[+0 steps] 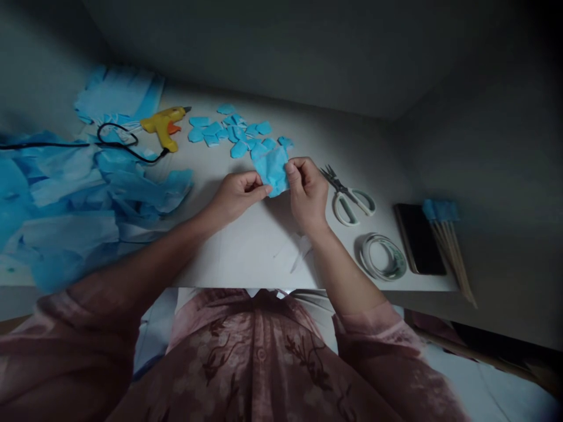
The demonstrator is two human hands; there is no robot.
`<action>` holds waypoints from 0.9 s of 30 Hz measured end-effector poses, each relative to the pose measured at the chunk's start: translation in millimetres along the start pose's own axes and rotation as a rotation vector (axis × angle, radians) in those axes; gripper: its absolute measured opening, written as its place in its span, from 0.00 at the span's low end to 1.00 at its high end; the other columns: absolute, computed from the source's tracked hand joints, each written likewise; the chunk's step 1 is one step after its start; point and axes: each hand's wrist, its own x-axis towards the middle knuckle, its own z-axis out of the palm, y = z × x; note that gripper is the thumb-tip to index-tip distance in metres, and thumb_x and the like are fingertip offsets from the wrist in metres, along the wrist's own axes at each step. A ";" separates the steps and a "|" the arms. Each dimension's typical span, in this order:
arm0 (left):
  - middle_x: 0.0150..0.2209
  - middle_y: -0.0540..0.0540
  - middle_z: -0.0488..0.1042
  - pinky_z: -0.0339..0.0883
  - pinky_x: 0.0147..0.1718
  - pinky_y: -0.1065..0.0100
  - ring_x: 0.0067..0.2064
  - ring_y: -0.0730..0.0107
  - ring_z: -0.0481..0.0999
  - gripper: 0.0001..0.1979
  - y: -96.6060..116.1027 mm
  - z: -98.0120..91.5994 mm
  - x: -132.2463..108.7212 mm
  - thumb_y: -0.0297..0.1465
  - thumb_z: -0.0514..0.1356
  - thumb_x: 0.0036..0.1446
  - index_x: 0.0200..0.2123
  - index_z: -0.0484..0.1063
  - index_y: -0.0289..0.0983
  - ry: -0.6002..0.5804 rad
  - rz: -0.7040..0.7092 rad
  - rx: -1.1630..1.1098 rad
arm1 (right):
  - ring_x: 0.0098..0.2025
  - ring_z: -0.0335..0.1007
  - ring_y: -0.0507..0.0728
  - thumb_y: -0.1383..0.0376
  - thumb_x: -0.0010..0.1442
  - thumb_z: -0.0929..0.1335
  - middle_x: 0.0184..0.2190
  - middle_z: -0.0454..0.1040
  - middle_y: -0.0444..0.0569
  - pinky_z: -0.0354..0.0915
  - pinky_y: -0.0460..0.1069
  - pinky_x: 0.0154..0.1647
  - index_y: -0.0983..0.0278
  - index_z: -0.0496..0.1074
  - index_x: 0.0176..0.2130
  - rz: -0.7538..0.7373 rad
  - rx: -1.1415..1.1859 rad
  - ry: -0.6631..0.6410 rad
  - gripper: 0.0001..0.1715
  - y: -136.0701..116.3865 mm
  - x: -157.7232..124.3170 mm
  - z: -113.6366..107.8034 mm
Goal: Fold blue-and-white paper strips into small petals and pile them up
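Between my two hands a piece of thin blue fabric is held just above the white table. My left hand pinches its lower left edge between thumb and finger. On the other side, my right hand grips the right edge the same way, fingers curled. Several small cut blue pieces lie scattered just beyond the fabric. Scissors with pale handles rest to the right of my right hand, their blades slightly apart.
A yellow glue gun with a black cord lies at the left back. Crumpled blue sheets and a stack of blue masks cover the left side. At right are a roll of tape, a phone and blue-topped sticks.
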 end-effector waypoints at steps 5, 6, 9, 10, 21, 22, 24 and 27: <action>0.21 0.54 0.62 0.50 0.26 0.68 0.25 0.76 0.58 0.13 -1.6 -3.2 1.2 0.34 0.64 0.51 0.22 0.64 0.38 0.016 0.012 0.023 | 0.30 0.58 0.50 0.46 0.70 0.63 0.27 0.63 0.40 0.56 0.48 0.34 0.61 0.69 0.35 -0.064 -0.061 0.029 0.23 2.8 3.9 -2.3; 0.21 0.54 0.62 0.50 0.26 0.68 0.25 0.76 0.58 0.13 -1.5 -4.3 1.4 0.34 0.64 0.51 0.22 0.64 0.38 0.015 0.012 0.020 | 0.29 0.57 0.50 0.45 0.70 0.62 0.26 0.63 0.40 0.56 0.48 0.34 0.61 0.68 0.35 -0.071 -0.070 0.032 0.24 4.0 4.7 -2.7; 0.20 0.54 0.61 0.50 0.26 0.68 0.25 0.76 0.58 0.13 -1.2 -6.7 2.1 0.33 0.63 0.51 0.22 0.62 0.38 0.010 0.001 0.001 | 0.28 0.57 0.49 0.45 0.70 0.62 0.25 0.62 0.39 0.55 0.48 0.33 0.61 0.68 0.35 -0.077 -0.067 0.011 0.24 6.9 6.0 -3.7; 0.20 0.54 0.61 0.50 0.26 0.68 0.25 0.76 0.58 0.12 -1.0 -7.0 2.2 0.32 0.63 0.51 0.22 0.63 0.38 0.009 -0.007 -0.004 | 0.27 0.57 0.49 0.45 0.70 0.62 0.25 0.62 0.39 0.55 0.48 0.32 0.61 0.68 0.36 -0.074 -0.057 0.003 0.24 7.5 6.2 -3.9; 0.22 0.52 0.67 0.55 0.23 0.71 0.23 0.76 0.63 0.06 -2.5 -8.6 4.6 0.33 0.63 0.55 0.29 0.73 0.36 0.037 -0.089 -0.271 | 0.28 0.58 0.50 0.44 0.69 0.63 0.26 0.62 0.40 0.58 0.49 0.34 0.61 0.68 0.35 -0.042 0.015 0.055 0.24 10.6 10.8 -7.4; 0.22 0.52 0.67 0.55 0.23 0.71 0.23 0.76 0.63 0.06 -2.9 -9.4 5.2 0.32 0.63 0.56 0.30 0.74 0.36 0.063 -0.094 -0.300 | 0.28 0.58 0.50 0.44 0.69 0.63 0.26 0.63 0.40 0.58 0.49 0.34 0.61 0.68 0.35 -0.038 0.018 0.059 0.24 10.9 10.9 -7.6; 0.21 0.53 0.65 0.54 0.23 0.71 0.22 0.77 0.62 0.05 -2.4 -10.1 5.5 0.32 0.62 0.56 0.30 0.74 0.36 0.122 -0.068 -0.300 | 0.28 0.58 0.50 0.44 0.69 0.64 0.26 0.63 0.40 0.58 0.49 0.33 0.61 0.68 0.36 -0.032 0.006 0.058 0.24 10.7 10.5 -7.6; 0.20 0.53 0.64 0.54 0.23 0.71 0.22 0.77 0.60 0.07 1.6 -8.5 3.4 0.32 0.62 0.57 0.28 0.73 0.37 0.184 0.038 -0.191 | 0.27 0.58 0.49 0.45 0.69 0.64 0.26 0.63 0.40 0.57 0.49 0.33 0.60 0.69 0.36 -0.037 -0.031 0.058 0.23 9.0 9.1 -6.9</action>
